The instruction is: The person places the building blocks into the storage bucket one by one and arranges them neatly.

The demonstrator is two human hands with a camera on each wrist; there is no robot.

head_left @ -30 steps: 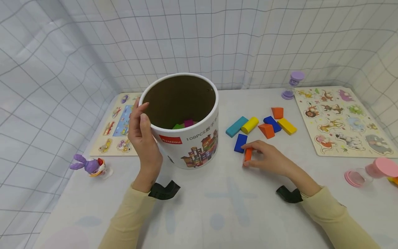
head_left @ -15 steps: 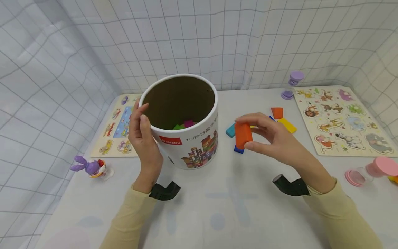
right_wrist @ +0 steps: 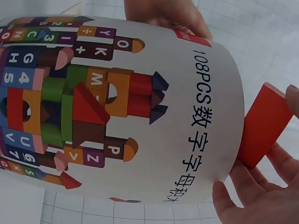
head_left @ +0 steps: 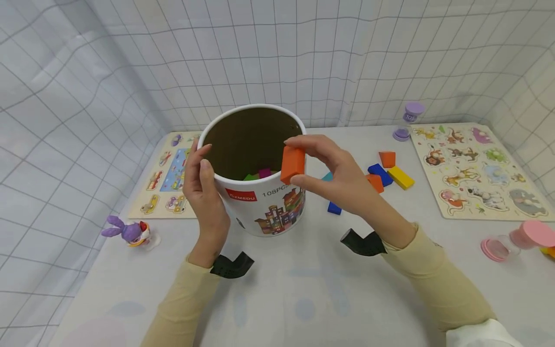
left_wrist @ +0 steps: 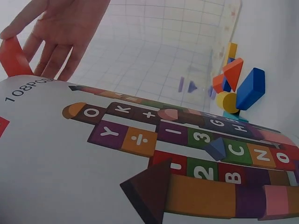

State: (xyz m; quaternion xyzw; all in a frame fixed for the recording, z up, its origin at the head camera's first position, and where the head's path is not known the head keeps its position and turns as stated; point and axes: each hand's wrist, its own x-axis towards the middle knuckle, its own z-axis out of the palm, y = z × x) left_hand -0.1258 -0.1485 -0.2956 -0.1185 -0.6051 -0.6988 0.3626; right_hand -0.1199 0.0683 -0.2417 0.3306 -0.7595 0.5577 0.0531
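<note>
A white bucket (head_left: 240, 212) with printed building blocks on its side stands slightly tilted in the head view. Green and magenta blocks (head_left: 264, 172) lie inside it. My left hand (head_left: 208, 207) holds the bucket's left side, with fingertips curled over the rim. Between thumb and fingers, my right hand (head_left: 342, 178) pinches an orange block (head_left: 292, 164) in front of the bucket's right rim. In the right wrist view that orange block (right_wrist: 264, 126) is right beside the rim. The bucket's floor is mostly hidden.
Right of the bucket lie blue (head_left: 380, 174), yellow (head_left: 401, 178) and orange blocks (head_left: 387, 158), some behind my right hand. Animal puzzle board (head_left: 481, 168), purple sand timer (head_left: 409, 120) and pink sand timer (head_left: 516, 241) stand farther right. A purple rabbit figure (head_left: 130, 232) and another puzzle board (head_left: 162, 180) are left.
My right hand has lifted the orange block off the table and carried it leftward and up to the bucket's rim. My left hand stays at the bucket.
</note>
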